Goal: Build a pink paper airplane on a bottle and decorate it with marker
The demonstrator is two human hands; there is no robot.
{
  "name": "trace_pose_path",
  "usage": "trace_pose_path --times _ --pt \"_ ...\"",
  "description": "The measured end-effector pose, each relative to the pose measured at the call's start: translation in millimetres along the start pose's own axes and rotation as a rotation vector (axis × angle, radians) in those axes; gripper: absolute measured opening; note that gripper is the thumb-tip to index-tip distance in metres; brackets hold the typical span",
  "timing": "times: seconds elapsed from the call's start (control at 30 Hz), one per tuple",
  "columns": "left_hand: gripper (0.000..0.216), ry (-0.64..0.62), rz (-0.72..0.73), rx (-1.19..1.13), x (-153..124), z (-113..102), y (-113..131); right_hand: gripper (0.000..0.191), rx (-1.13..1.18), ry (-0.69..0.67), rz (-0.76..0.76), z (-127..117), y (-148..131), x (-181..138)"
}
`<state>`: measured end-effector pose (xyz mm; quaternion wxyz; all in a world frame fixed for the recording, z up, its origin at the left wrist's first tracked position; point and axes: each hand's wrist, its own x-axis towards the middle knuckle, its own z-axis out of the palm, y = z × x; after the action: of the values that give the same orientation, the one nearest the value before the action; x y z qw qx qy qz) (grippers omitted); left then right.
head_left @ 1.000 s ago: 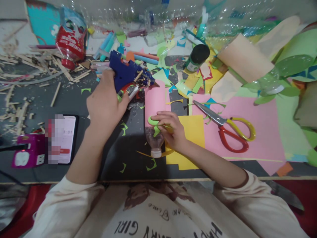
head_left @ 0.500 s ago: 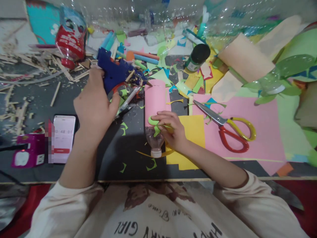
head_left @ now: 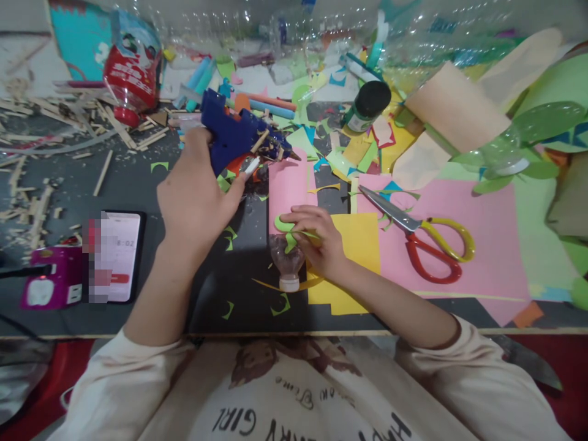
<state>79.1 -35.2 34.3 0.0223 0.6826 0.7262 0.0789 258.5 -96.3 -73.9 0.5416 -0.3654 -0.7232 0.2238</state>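
Observation:
A blue hot glue gun (head_left: 234,131) is gripped in my left hand (head_left: 197,190), its nozzle over the top end of a plastic bottle wrapped in pink paper (head_left: 289,190). Whether the tip touches the paper I cannot tell. The bottle lies on the table with its white cap (head_left: 289,283) towards me. My right hand (head_left: 321,239) is closed with its fingertips on a green paper cutout (head_left: 290,239) near the lower edge of the pink wrap. Part of that cutout is hidden under the fingers.
Scissors (head_left: 413,233) lie on pink paper (head_left: 487,245) at right, beside yellow paper (head_left: 353,263). A phone (head_left: 124,257) and purple charger (head_left: 50,278) sit at left. Wood sticks (head_left: 92,119), a red-labelled bottle (head_left: 133,70) and a black-capped jar (head_left: 367,104) stand farther back.
My left hand has moved to the right with the glue gun, carrying its nozzle further across the top of the pink wrap. My right hand and the bottle have stayed in place.

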Motion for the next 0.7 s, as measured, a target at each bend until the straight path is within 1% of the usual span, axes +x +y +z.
trace_pose_path --times 0.23,0.43,0.57,0.7 --pt "0.036 0.01 0.022 -0.062 0.8 3.7 -5.5 0.022 0.012 -0.01 0.005 -0.6 -0.8 0.3" --pt "0.047 -0.035 -0.001 0.065 0.8 -1.6 -6.6 0.024 0.041 0.0 0.003 0.6 0.1 -0.2" --pt "0.048 -0.034 -0.039 0.097 0.3 -4.7 -13.0 0.022 0.034 -0.003 0.017 0.7 0.5 -0.4" --pt "0.047 -0.021 -0.038 0.079 -1.7 -3.0 -18.4 0.021 -0.001 -0.007 0.004 -0.2 0.1 0.3"
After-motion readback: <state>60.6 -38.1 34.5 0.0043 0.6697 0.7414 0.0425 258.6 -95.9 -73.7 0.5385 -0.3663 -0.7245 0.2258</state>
